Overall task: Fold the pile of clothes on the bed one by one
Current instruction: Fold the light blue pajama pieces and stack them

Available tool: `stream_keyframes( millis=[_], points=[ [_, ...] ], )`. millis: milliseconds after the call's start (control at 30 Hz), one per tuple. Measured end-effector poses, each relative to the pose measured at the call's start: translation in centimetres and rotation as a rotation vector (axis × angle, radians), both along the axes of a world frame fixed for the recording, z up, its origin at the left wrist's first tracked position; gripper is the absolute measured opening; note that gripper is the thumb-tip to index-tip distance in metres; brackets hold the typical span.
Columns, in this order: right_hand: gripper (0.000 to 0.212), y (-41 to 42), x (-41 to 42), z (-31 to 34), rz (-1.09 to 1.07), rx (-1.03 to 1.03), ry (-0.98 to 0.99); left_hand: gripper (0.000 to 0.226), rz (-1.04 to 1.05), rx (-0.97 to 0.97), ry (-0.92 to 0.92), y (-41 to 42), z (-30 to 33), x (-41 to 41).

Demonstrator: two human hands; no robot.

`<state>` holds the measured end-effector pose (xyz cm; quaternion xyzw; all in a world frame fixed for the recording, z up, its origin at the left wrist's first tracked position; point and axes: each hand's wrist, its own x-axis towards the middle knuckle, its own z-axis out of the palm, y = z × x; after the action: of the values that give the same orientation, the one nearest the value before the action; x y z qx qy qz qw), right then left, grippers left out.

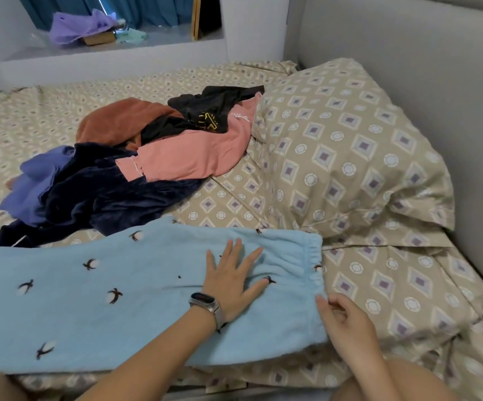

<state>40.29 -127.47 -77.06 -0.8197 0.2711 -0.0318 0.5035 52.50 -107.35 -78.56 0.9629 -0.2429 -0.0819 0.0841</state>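
- A pair of light blue fleece trousers printed with small dark birds [104, 299] lay flat along the near edge of the bed [46, 111], its elasticated waistband [311, 264] at the right end.
- The left hand [233, 280] rested palm down on the trousers near the waistband, its fingers straight and spread wide; a dark band with a grey strap [207, 305] sat on that wrist.
- The right hand [343, 321] was at the near right corner of the trousers, just below the waistband, its fingers loosely curled, with the fingertips [319, 301] touching the fabric edge; whether they actually pinched the cloth could not be told.
- The pile of unfolded clothes lay behind the trousers, toward the middle of the bed: a dark navy velvety garment [113, 198], a periwinkle blue garment [34, 186] at its left, a salmon pink garment [194, 157] on top, a black garment with a yellow print [202, 114], and a rust brown garment [118, 120] at the back.
- The navy garment's lower edge lay just beside the trousers' far edge.
- A pillow in a beige diamond-patterned cover [350, 146] lay at the right, against a grey headboard [408, 53].
- The bed wore a matching patterned sheet.
- A crumpled purple cloth [81, 26] sat on a pale ledge [104, 57] beyond the bed, before teal curtains [153, 10].
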Motion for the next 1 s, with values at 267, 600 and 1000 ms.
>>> stream_keyframes(
  millis=[267, 600, 1000],
  points=[
    [0.02, -1.1, -0.5, -1.7, 0.078, -0.104, 0.278, 0.055, -0.008, 0.172, 0.05, 7.6, -2.0, -6.8],
    [0.041, 0.9, 6.9, 2.5, -0.061, 0.092, -0.056, 0.067, -0.149, 0.215, 0.039, 7.1, -2.2, -7.3],
    [0.048, -3.1, 13.9, -0.2, -0.151, 0.032, 0.016, 0.074, -0.083, 0.147, -0.068, 7.4, -4.3, -7.2]
  ],
)
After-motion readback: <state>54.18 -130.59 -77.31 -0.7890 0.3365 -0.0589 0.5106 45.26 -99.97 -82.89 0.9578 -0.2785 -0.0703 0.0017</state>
